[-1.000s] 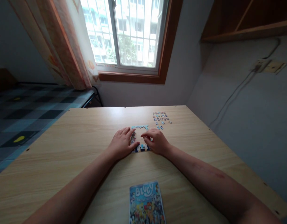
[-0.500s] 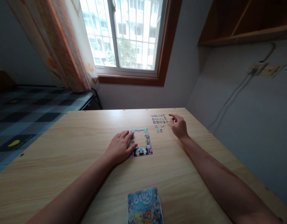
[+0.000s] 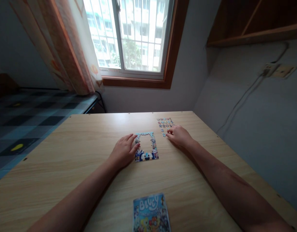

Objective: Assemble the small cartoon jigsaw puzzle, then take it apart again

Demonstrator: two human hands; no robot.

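Note:
A partly joined jigsaw puzzle (image 3: 146,157) lies flat on the table, its border put together around a bare middle, with a blue dog face along the near side. My left hand (image 3: 124,150) rests at its left edge, fingers stretched out and touching the border. To the right of the puzzle, loose puzzle pieces (image 3: 164,122) are laid out in rows. My right hand (image 3: 180,136) is down at the nearest of these, thumb and fingertips closed around a puzzle piece that they mostly hide. Another loose piece (image 3: 163,135) shows just left of those fingertips.
Near me on the wooden table (image 3: 90,141) lies a blue Bluey puzzle box (image 3: 151,213). Beyond the table are a window (image 3: 141,38) and a curtain (image 3: 63,45). A checked bed (image 3: 42,112) stands at the left, a wall with a socket (image 3: 269,69) at the right.
My right hand has moved left and nearer, from beside the rows onto the nearest loose pieces, and its fingers have closed. My left hand has slid slightly off the puzzle's border.

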